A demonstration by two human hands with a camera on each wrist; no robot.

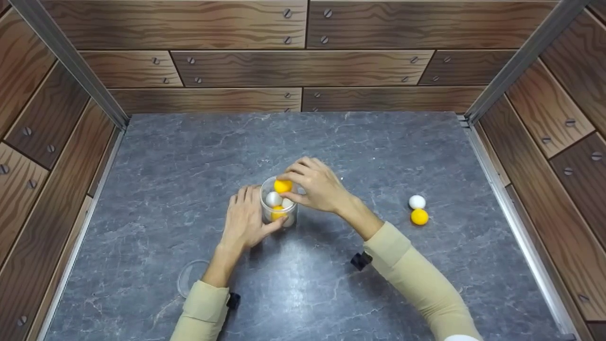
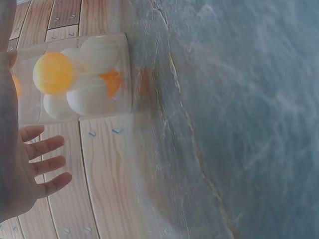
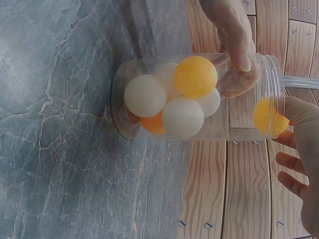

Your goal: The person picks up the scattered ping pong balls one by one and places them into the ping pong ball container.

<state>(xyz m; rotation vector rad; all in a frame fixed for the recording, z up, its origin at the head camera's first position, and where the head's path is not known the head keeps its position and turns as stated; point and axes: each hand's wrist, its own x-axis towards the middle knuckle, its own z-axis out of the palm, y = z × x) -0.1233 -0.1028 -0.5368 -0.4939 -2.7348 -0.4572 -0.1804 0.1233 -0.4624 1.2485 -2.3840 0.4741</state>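
A clear plastic jar (image 1: 265,206) stands upright on the grey tabletop. Several white and orange ping-pong balls (image 3: 182,117) lie heaped inside its lower part. My left hand (image 1: 244,218) steadies the jar from the left, with the thumb across the near side and the fingers along the far left. At the jar's open mouth, my right hand (image 1: 317,184) pinches an orange ping-pong ball (image 1: 282,185) between thumb and fingers. In the right wrist view that ball shows at the threaded rim, above the others.
Right of the hands, a white ball (image 1: 417,202) and an orange ball (image 1: 419,217) sit touching on the table. A clear round lid (image 1: 180,279) lies near the left forearm, partly covered by it. Wood-patterned walls (image 1: 303,68) enclose the table's back and sides.
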